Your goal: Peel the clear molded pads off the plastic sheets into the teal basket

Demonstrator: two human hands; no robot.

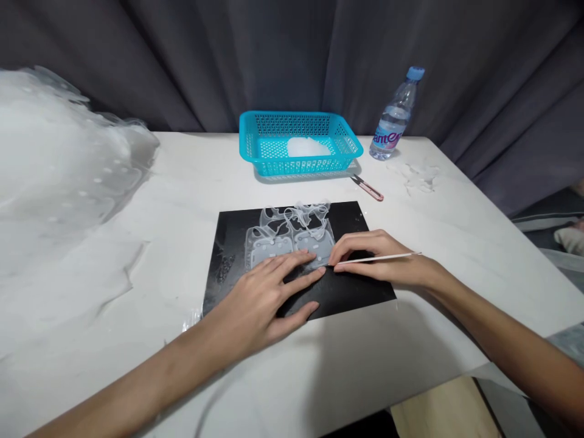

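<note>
A black mat [351, 292] lies on the white table [410, 340]. On it rests a translucent moulded plastic sheet [292, 234] with several cut-out shapes. My left hand [264, 298] lies flat with its fingers stretched out, pressing on the sheet's near edge. My right hand [378, 258] pinches a thin white stick [387, 258], its tip touching the sheet's right near corner beside my left fingertips.
A turquoise basket [274, 155] with white plastic pieces inside stands behind the mat. A pink-handled tool [368, 188] lies right of it, then a water bottle [396, 118] and plastic scraps [420, 173]. A large heap of translucent sheets [59, 164] fills the left.
</note>
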